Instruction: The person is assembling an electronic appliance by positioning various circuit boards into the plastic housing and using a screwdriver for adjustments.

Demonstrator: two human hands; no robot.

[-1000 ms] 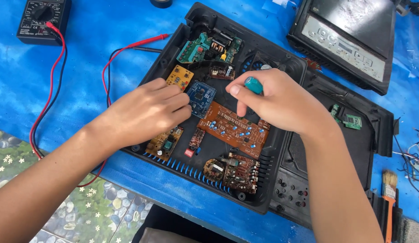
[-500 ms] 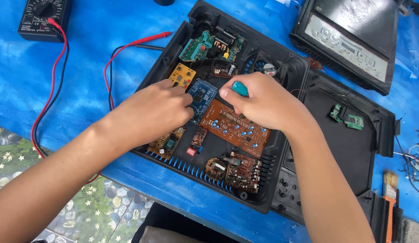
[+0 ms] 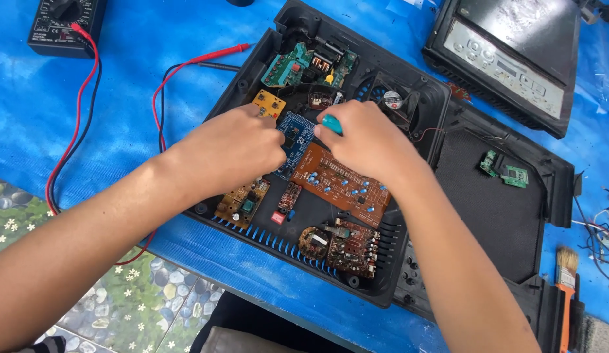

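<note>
An opened black plastic housing (image 3: 389, 297) lies on a blue tarp, filled with several circuit boards. My right hand (image 3: 366, 140) is closed around a screwdriver with a teal handle (image 3: 332, 124), its tip hidden under the hand near a small blue board (image 3: 295, 134). My left hand (image 3: 236, 147) rests with fingers curled at the left edge of that blue board, steadying it. A brown board (image 3: 344, 184) lies just below my right hand. A green board (image 3: 298, 65) sits at the housing's far end, a yellow one (image 3: 268, 102) beside my left hand.
A black multimeter (image 3: 62, 23) sits at far left with red and black leads (image 3: 82, 104) trailing across the tarp. A second black device with a control panel (image 3: 507, 55) lies at upper right. An orange-handled brush (image 3: 566, 287) lies at the right edge. Tiled floor shows lower left.
Both hands have drawn closer together over the blue board. My right hand with the screwdriver has shifted left and slightly away from me.
</note>
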